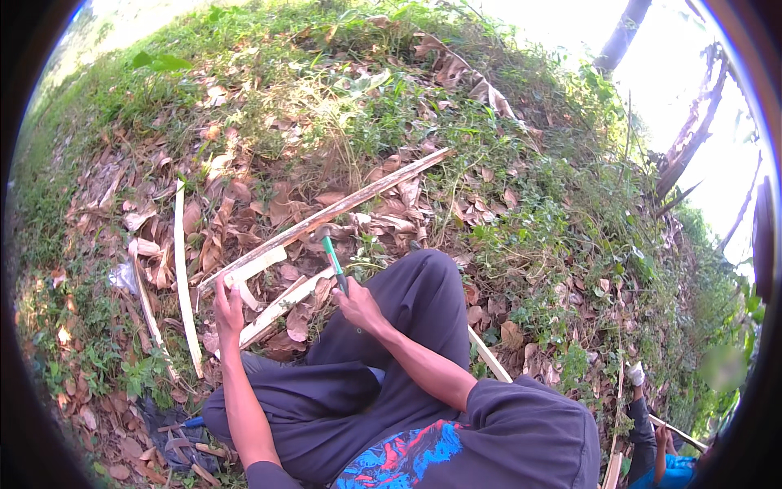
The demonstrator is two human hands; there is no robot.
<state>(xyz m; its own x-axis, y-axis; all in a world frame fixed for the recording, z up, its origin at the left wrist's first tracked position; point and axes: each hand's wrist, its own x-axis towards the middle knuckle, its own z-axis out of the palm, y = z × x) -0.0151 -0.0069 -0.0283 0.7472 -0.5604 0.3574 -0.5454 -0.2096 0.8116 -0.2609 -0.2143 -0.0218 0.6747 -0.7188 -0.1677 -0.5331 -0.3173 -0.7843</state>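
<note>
Dark bag or cloth (159, 416), couldn't tell which, lay crumpled on the ground well below the L fingers, toward the person; tools w/ it incl. a blue-handled tool (193, 423), in or on it unclear. Clear plastic (124, 277), thin & wrinkled, lay left of the L fingers, contents too small to tell.

R hand (358, 306) had its fingers closed round the hammer (335, 259): green shaft, dark grip, metal head up beyond the fingers, nr the long strip's edge. L hand (229, 314) had its fingers raised at the near end of the long strip (366, 194) & the short pale piece (262, 265); couldn't tell if they gripped or just touched.

Long strip: straight, narrow, brownish w/ rough streaky face, ran from the L fingertips up & right, past the R fingers on their far side. Short pale piece: flat, smoother, lay alongside it just right of the L fingers. Btwn the two hands, a pale split length (278, 310), rough-edged, slanted over the leaves. Left of the L fingers, a pale strip (186, 285), long & slightly curved; farther left, a thinner, darker strip (150, 314). Dry leaves (298, 324), brown, curled & papery, lay all round beneath.
</note>
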